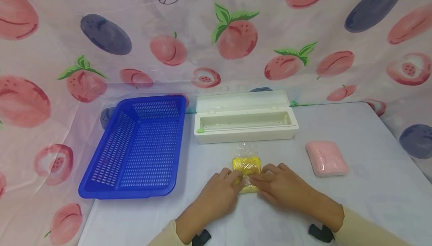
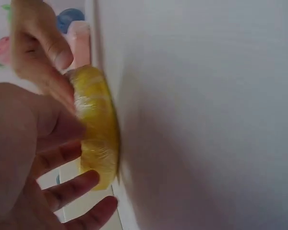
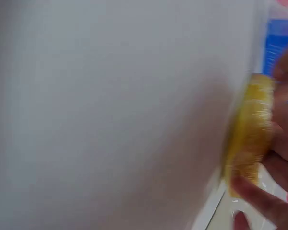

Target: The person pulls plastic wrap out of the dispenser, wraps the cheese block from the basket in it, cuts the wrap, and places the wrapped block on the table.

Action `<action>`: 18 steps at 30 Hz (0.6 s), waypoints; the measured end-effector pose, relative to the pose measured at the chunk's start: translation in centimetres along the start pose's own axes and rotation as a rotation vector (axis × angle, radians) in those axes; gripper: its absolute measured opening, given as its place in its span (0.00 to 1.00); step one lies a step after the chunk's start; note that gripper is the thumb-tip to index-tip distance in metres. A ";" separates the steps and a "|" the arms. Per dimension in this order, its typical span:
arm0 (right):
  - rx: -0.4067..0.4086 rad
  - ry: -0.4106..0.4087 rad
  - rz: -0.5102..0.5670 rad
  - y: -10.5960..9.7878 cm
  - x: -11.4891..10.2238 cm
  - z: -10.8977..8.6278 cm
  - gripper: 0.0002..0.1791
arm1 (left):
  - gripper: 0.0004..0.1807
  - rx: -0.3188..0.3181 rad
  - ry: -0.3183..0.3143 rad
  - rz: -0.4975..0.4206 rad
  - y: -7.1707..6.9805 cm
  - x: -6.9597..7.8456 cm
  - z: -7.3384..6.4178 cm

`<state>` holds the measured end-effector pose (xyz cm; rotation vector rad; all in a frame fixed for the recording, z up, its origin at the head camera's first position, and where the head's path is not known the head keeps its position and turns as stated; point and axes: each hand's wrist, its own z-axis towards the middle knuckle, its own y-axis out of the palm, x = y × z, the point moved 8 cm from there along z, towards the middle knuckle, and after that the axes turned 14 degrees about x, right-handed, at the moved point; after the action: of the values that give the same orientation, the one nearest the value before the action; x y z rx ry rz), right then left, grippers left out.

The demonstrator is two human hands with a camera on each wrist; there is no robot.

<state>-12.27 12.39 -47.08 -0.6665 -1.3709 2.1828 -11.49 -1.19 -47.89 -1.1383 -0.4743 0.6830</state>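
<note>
A flat yellow block (image 1: 247, 165) partly covered in clear plastic film lies on the table; its exact kind cannot be told. Clear film (image 1: 247, 149) sticks out past its far edge. My left hand (image 1: 219, 191) holds the block's left side, thumb over the top and the other fingers spread along the side, as the left wrist view shows. From the right, my right hand (image 1: 281, 186) grips it with fingertips on top and one finger down its side (image 3: 249, 184). The fingertips of both hands come close together over the film, and they hide part of the block.
Behind the block stands a white cling film dispenser box (image 1: 246, 135), its lid (image 1: 241, 101) raised and a green slider (image 1: 200, 130) at its left end. A blue plastic basket (image 1: 175, 156) is on the left. At the right lies a pink block (image 1: 326, 158) in shiny clear wrap.
</note>
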 end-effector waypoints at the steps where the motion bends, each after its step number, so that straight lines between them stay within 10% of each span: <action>1: -0.020 0.040 0.065 -0.1 0.3 -0.1 0.22 | 0.21 -0.008 -0.028 -0.069 -0.1 -0.3 0.1; 7: 0.076 0.503 0.397 -0.7 4.6 0.8 0.15 | 0.15 0.038 -0.516 -0.593 0.6 -4.6 1.8; 12: 0.021 0.955 0.506 1.1 8.5 1.2 0.24 | 0.24 0.039 -0.946 -0.781 3.2 -7.7 2.9; 18: -0.127 1.102 0.676 3.2 9.3 2.1 0.33 | 0.30 -0.033 -1.114 -0.844 4.9 -8.5 3.7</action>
<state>-21.17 15.46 -50.54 -2.1854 -0.6979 1.5670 -21.23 -3.50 -51.18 -0.3878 -1.7856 0.4883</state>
